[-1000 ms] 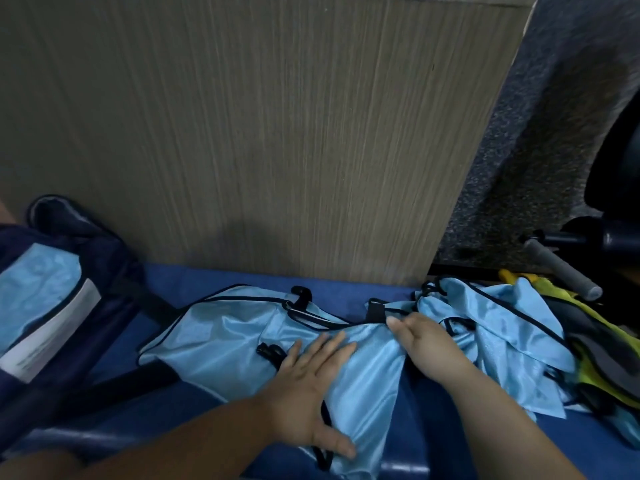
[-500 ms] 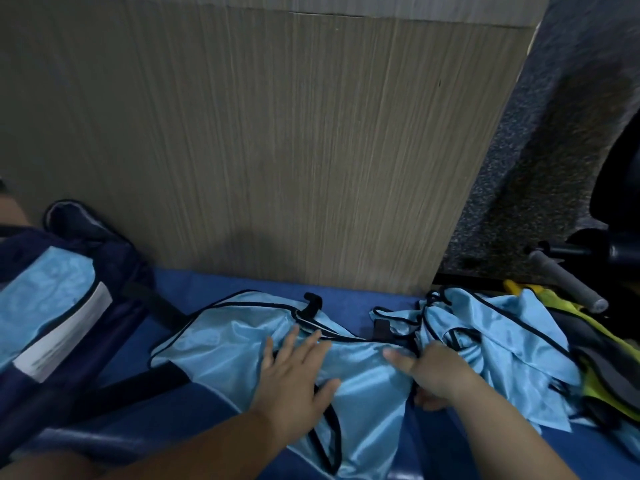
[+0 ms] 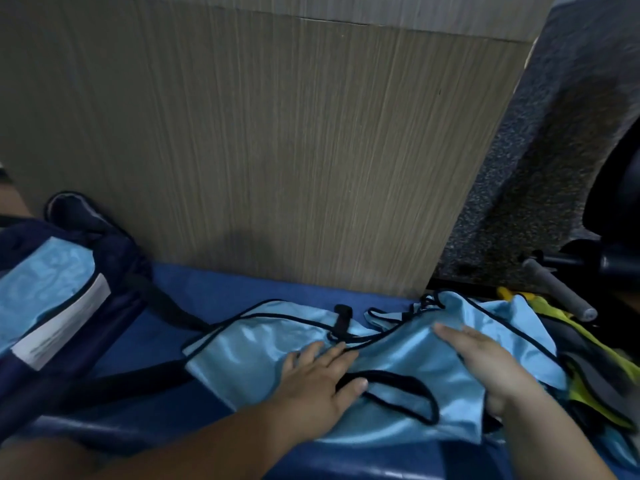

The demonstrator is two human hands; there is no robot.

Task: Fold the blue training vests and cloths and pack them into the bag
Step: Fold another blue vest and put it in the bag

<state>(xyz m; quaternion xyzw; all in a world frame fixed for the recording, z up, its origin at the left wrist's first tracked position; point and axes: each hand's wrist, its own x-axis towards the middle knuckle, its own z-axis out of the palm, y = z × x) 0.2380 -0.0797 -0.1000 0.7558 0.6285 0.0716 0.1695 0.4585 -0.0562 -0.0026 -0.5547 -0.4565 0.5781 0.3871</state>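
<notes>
Wood-grain panelling (image 3: 277,150) fills most of my feed, standing upright behind the blue counter (image 3: 242,292). Speckled grey floor (image 3: 554,150) runs up the right side.

At far left the navy bag (image 3: 114,251) lies open on the counter. A folded light blue vest (image 3: 45,282) sits inside it, with a white label (image 3: 65,323) along its near edge.

In the middle, a light blue training vest (image 3: 263,344) with black trim lies spread on the counter, well apart from the bag. More blue cloth (image 3: 502,317) is bunched at its right end, touching a heap of yellow-green vests (image 3: 554,313). A grey handle (image 3: 557,292) pokes in beyond the heap.

My left hand (image 3: 318,379) presses flat on the vest, fingers straight and splayed, thumb beside a black-edged loop (image 3: 398,379). My right hand (image 3: 485,362) lies on the cloth further right, fingers straight and together. A small black clip (image 3: 341,318) rests at the vest's far edge.
</notes>
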